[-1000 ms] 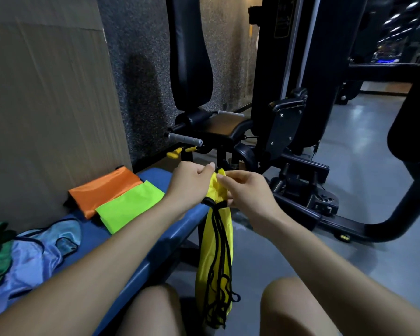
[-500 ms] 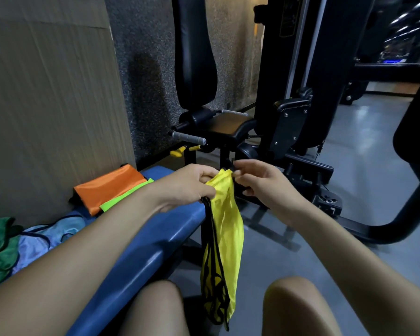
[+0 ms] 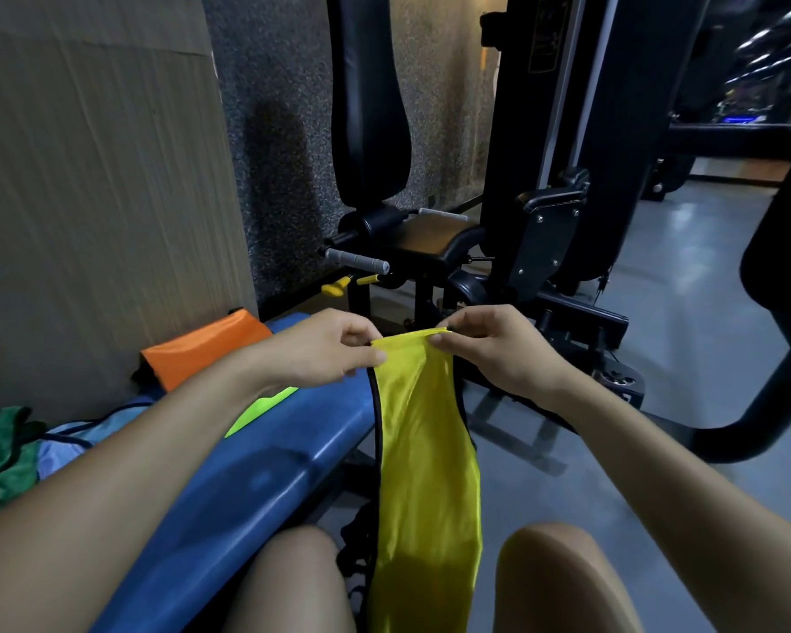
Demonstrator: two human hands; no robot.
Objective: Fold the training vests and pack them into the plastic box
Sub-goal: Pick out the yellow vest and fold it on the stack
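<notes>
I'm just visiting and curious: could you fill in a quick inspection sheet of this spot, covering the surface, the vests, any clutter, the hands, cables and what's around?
Surface: blue padded bench, against the wall.
Job's things: yellow vest hangs between the knees, held by its top edge; folded orange vest and lime vest on the bench; plastic box not seen.
Clutter: unfolded light-blue vest and green vest heaped at the bench's near end.
Hands: left hand and right hand each pinch a top corner of the yellow vest.
Cables: nothing seen.
Surroundings: black gym machine, grey floor.
</notes>
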